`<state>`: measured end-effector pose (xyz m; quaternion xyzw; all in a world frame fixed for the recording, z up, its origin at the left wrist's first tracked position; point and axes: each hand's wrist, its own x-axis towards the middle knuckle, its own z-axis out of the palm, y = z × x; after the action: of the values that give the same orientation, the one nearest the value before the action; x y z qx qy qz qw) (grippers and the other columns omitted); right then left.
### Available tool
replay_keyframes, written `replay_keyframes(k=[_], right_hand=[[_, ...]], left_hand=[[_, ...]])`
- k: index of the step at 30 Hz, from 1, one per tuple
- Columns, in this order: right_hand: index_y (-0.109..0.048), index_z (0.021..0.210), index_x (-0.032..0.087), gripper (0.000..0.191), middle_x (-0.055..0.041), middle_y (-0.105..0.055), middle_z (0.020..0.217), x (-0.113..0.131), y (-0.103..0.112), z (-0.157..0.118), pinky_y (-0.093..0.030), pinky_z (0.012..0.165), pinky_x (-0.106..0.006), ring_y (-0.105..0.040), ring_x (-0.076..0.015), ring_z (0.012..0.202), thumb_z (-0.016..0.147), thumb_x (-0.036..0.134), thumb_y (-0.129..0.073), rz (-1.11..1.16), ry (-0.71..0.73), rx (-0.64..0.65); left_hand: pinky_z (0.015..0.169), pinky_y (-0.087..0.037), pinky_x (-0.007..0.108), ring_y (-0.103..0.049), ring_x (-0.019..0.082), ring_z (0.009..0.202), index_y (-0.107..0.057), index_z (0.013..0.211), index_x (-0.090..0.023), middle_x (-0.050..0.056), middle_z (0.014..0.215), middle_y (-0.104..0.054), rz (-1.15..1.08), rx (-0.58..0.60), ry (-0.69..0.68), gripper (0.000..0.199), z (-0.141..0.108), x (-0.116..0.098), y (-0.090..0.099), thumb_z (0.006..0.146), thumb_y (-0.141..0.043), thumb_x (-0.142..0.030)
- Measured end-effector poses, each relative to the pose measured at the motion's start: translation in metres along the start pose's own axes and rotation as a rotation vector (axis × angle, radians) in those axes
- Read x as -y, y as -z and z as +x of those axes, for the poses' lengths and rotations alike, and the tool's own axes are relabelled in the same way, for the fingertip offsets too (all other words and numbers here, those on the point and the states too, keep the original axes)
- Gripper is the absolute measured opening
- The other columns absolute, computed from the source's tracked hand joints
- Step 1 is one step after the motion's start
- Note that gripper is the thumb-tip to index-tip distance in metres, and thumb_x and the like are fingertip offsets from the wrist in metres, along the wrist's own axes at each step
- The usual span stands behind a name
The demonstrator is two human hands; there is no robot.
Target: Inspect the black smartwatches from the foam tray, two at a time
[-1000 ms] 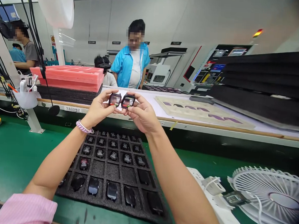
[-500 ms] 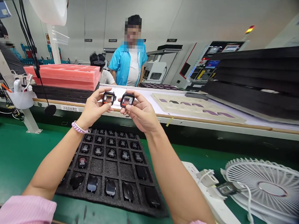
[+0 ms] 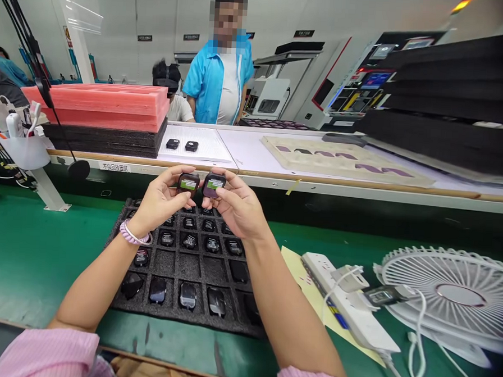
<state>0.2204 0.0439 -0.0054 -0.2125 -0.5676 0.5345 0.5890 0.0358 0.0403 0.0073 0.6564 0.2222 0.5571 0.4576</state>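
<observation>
**Two square smartwatch bodies held up, one per hand, above a foam tray**
The left hand and right hand are half closed, each pinching a watch by its edges, leaving the faces uncovered and side by side; the green labels are too small to read. Below, the black foam tray keeps other watches apart in separate cells. Beyond, two more lie on a white grid sheet, near a bench label reading 不良品放置区, "defective goods area".

Power strip between foam tray and fan
</observation>
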Motion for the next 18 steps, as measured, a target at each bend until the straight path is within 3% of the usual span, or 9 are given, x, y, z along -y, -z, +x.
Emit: replay_keyframes(k=[7,18], right_hand=[[-0.059,0.116,0.024,0.049,-0.0025,-0.071,0.097,-0.002,0.0018,-0.0023,-0.053,0.062,-0.032,-0.063,-0.0167,0.062,0.07,0.028,-0.078,0.031,-0.007,0.013],[-0.062,0.11,0.024,0.043,-0.0006,-0.07,0.088,-0.0034,-0.0002,-0.0037,-0.05,0.053,-0.028,-0.059,-0.0134,0.055,0.076,0.038,-0.085,0.011,0.011,0.014]], left_hand=[[0.057,-0.059,0.017,-0.066,0.007,0.058,-0.058,0.11,-0.017,0.002,0.096,-0.066,0.057,-0.04,0.01,0.037,-0.0004,0.0003,-0.0007,0.076,-0.071,-0.019],[0.06,-0.063,0.023,-0.071,0.013,0.062,-0.059,0.113,-0.017,0.003,0.096,-0.066,0.048,-0.025,0.059,0.037,-0.0043,0.0004,0.0028,0.081,-0.071,-0.03]])
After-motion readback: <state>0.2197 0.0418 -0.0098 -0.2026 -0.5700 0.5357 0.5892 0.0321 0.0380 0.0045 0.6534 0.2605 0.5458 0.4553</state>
